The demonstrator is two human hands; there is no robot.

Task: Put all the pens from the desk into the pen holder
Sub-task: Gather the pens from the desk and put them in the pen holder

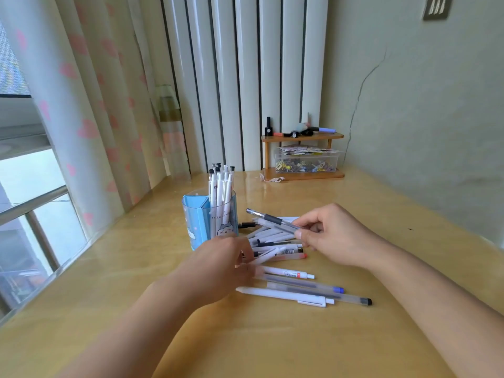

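Right hand: the right hand (331, 236) is raised just above the pile, its thumb and fingers pinching two pens (275, 221), a clear one with a dark grip and a frosted one, which stick out to its left toward the holder.
Left hand: the left hand (225, 259) is blurred and lies low on the desk (272, 345) at the left end of the pile; its fingertips are curled among the pens and seem to pinch a white pen (266, 257), though the blur leaves the grasp uncertain.
Pen holder: the blue pen holder (208, 223) with a cartoon print stands just beyond the left hand, touching distance from its knuckles; a bunch of white pens (221, 186) stands upright in its right-hand compartment.
Loose pens: a pile of pens (275, 241) lies between the two hands; nearer the person than the right hand lie a white pen with a red label (289, 274), a blue-capped frosted pen (305, 285), a black-capped frosted pen (327, 293) and a white clip pen (283, 294).
Beyond the right hand: a small wooden shelf (302, 156) with a clear box of clips stands against the wall.
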